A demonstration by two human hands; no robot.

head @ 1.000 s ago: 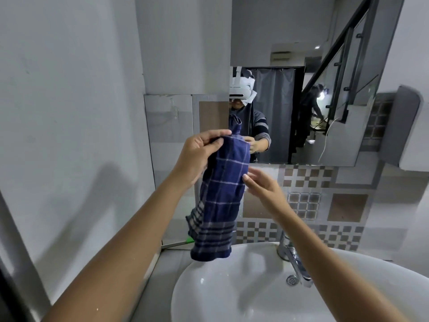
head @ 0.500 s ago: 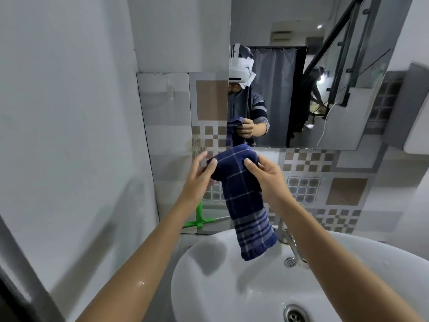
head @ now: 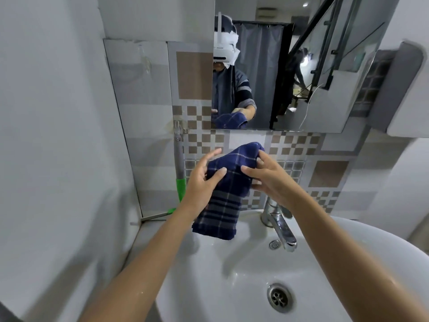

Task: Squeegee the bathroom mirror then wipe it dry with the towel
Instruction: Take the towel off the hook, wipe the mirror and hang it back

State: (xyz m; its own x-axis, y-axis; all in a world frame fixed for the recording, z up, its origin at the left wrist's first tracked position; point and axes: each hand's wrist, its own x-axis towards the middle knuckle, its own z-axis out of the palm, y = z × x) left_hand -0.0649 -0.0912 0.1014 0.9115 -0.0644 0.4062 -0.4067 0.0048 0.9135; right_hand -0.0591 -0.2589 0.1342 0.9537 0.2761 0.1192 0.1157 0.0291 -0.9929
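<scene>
A dark blue checked towel [head: 228, 182] hangs folded above the back of the sink, below the mirror [head: 301, 77]. My left hand [head: 202, 182] grips its left side with thumb and fingers. My right hand [head: 269, 176] holds its right side near the top fold. The towel's lower end with grey stripes dangles over the basin rim. A squeegee with a grey handle and green neck [head: 180, 180] hangs from a wall hook left of the towel, its blade resting near the corner ledge.
The white sink [head: 209, 287] fills the lower frame, with a chrome tap [head: 279, 223] just right of the towel and a drain [head: 279, 297] below. A plain wall stands close on the left. A white wall unit [head: 408, 94] juts out at the right of the mirror.
The towel and both hands have come down from in front of the mirror to just above the sink. My view has tilted down, showing more of the basin.
</scene>
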